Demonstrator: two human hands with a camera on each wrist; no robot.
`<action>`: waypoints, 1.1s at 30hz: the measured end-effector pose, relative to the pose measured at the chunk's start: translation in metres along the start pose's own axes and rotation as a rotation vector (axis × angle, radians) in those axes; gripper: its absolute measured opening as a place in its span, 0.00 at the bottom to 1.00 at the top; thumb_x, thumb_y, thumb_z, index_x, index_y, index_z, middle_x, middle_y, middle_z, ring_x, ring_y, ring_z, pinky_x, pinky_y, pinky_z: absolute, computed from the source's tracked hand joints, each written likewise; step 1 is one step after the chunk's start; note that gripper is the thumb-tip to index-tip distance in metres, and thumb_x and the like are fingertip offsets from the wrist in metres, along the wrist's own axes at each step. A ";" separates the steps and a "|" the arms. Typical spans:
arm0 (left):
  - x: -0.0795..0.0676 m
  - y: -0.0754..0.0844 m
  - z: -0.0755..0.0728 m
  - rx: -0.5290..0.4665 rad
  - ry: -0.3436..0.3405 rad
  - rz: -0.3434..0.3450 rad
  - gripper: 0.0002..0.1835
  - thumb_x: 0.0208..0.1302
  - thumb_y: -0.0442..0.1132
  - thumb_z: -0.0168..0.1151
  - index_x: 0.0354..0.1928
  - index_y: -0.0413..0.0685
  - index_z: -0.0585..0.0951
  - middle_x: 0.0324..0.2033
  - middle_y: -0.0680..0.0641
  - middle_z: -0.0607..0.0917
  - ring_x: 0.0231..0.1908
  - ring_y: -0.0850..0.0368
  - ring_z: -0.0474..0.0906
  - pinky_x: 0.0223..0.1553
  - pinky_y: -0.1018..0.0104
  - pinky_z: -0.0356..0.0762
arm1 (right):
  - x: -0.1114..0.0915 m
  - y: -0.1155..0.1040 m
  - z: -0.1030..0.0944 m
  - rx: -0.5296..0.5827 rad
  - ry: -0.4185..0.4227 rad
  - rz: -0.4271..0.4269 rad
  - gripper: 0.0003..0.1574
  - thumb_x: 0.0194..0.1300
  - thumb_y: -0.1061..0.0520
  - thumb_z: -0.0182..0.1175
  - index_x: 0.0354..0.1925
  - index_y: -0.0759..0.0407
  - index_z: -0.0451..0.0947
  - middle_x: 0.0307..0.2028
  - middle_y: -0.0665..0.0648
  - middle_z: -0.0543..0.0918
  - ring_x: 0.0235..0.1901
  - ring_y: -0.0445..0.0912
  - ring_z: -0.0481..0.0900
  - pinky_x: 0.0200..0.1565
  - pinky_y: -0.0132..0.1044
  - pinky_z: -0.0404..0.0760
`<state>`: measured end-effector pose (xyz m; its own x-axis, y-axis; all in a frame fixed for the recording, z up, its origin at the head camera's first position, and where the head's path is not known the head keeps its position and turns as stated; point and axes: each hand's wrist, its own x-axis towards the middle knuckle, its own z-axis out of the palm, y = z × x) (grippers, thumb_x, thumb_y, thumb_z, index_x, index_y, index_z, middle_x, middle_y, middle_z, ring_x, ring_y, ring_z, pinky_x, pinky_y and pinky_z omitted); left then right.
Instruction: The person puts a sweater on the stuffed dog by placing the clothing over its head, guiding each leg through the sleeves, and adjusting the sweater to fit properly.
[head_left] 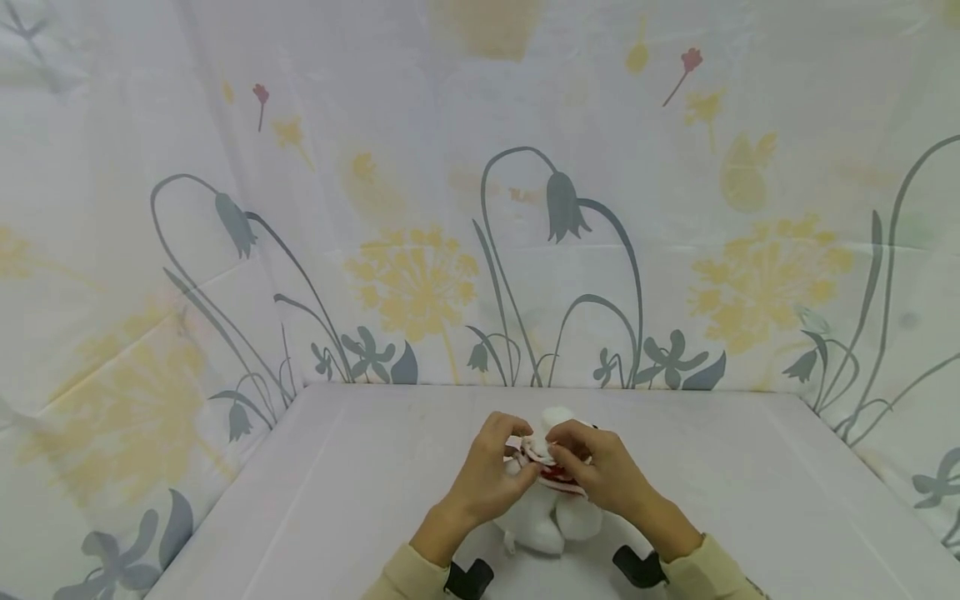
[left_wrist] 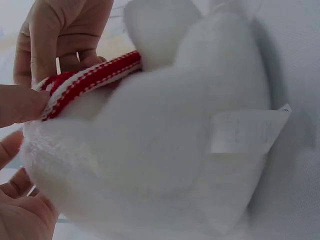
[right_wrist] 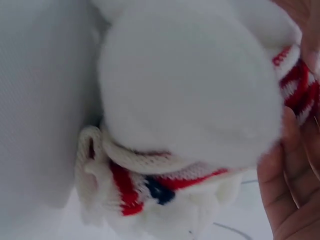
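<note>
A white plush toy point(head_left: 536, 521) lies on the white table between both hands, with a white cloth label point(left_wrist: 245, 132) on its side. It wears a red-and-white knitted garment point(right_wrist: 295, 90); a cream knitted edge with red and navy patches point(right_wrist: 160, 190) shows lower in the right wrist view. My left hand point(head_left: 487, 471) pinches the garment's edge, its thumb on the striped band point(left_wrist: 85, 82). Opposite it, my right hand point(head_left: 600, 467) pinches the knit near the top of the toy with bent fingers. The fingertips are partly hidden by the knit and plush.
The white table point(head_left: 337, 483) spreads out around the toy. Behind it hangs a pale cloth backdrop point(head_left: 420, 108) printed with grey and yellow flowers, and similar cloth closes off the sides. Black pieces point(head_left: 637, 567) sit near both wrists.
</note>
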<state>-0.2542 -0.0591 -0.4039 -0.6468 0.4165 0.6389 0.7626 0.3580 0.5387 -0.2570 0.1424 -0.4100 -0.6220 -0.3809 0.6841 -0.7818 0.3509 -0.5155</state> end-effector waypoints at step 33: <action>-0.002 0.004 0.012 0.156 0.031 -0.127 0.12 0.49 0.35 0.70 0.33 0.50 0.76 0.27 0.55 0.69 0.29 0.65 0.64 0.30 0.74 0.65 | 0.002 -0.004 -0.010 -0.157 -0.168 0.116 0.06 0.67 0.59 0.58 0.39 0.48 0.79 0.25 0.40 0.77 0.18 0.32 0.67 0.21 0.29 0.71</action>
<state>-0.2494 -0.0486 -0.4098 -0.7355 0.3344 0.5893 0.6634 0.5325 0.5257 -0.2547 0.1489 -0.4018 -0.7157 -0.4625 0.5233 -0.6968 0.5242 -0.4896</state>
